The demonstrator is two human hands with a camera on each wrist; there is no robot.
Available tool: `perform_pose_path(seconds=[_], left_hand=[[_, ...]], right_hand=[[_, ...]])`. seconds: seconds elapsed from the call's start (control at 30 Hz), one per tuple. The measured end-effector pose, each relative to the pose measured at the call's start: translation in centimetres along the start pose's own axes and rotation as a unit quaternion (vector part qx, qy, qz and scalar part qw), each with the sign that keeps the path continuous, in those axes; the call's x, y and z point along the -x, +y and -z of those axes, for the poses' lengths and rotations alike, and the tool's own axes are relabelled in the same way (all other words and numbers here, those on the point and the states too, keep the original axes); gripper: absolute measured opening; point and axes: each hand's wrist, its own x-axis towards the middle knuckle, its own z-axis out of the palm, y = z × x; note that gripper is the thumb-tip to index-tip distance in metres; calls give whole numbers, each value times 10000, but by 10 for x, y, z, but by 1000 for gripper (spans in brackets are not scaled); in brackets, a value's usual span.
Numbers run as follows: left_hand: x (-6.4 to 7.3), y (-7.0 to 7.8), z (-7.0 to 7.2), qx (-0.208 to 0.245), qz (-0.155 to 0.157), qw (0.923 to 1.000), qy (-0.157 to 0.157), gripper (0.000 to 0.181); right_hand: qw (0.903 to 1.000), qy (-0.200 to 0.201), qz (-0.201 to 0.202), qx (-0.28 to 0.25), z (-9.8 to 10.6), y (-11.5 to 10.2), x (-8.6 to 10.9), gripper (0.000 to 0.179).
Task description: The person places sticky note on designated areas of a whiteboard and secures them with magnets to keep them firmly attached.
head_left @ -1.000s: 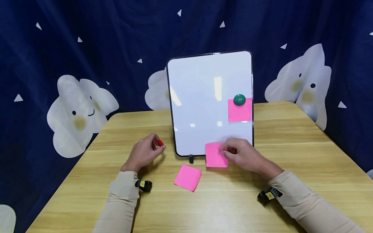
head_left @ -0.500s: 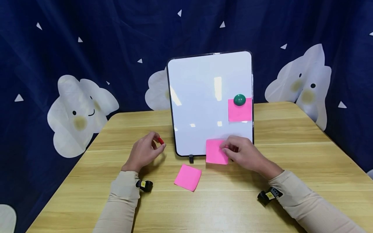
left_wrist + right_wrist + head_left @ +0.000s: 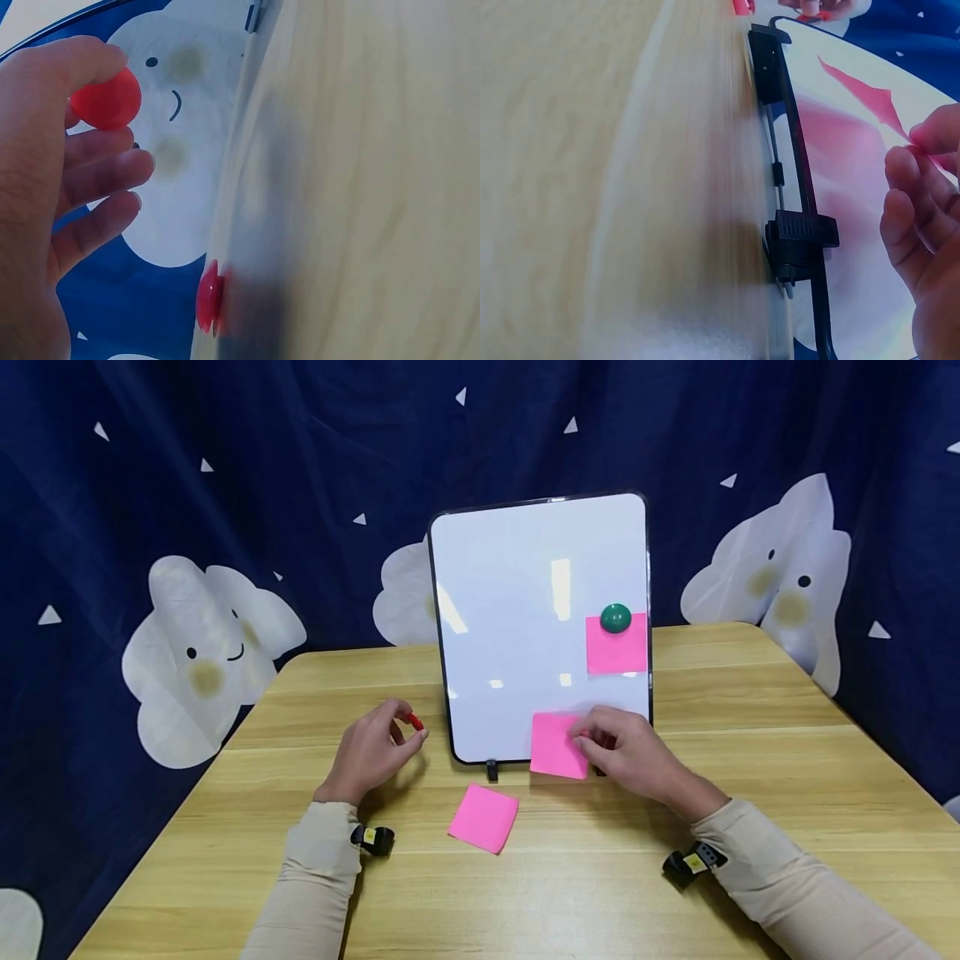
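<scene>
My left hand [image 3: 371, 756] pinches a round red magnet [image 3: 109, 99] between thumb and forefinger, left of the whiteboard [image 3: 502, 593], the other fingers loosely bent. My right hand [image 3: 637, 760] pinches the right edge of a pink sticky note [image 3: 553, 747], which overlaps the board's lower edge in the head view. From the right wrist view, the held note [image 3: 866, 94] is seen nearly edge-on, angled toward the board surface. A green magnet [image 3: 616, 618] lies over the top of another pink note [image 3: 615, 653] at the board's right side.
On the wooden table [image 3: 600, 893], a third pink note [image 3: 483, 818] lies in front of the board. A second red magnet [image 3: 210, 300] shows at the tabletop in the left wrist view. Black feet [image 3: 802, 236] support the board; a blue cloud-patterned curtain [image 3: 315, 460] hangs behind.
My right hand has lifted the pink note slightly upward along the board's lower part. The left hand stays in place, with the red magnet slightly turned in its fingers.
</scene>
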Motion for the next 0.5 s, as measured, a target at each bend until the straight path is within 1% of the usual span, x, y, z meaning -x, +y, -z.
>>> perform_pose_path(seconds=[0.2,0.4,0.5], left_hand=[[0,3,0,-8,-301,9993,235,31],[-2,8,1,-16,-563,9973,462,31],[-3,10,-1,4,-710,9959,559,32]], right_hand=[[9994,288,141,127,0,1,0,22],[9975,601,164,329,1,2,-1,22],[9967,694,183,372,1,3,-2,20]])
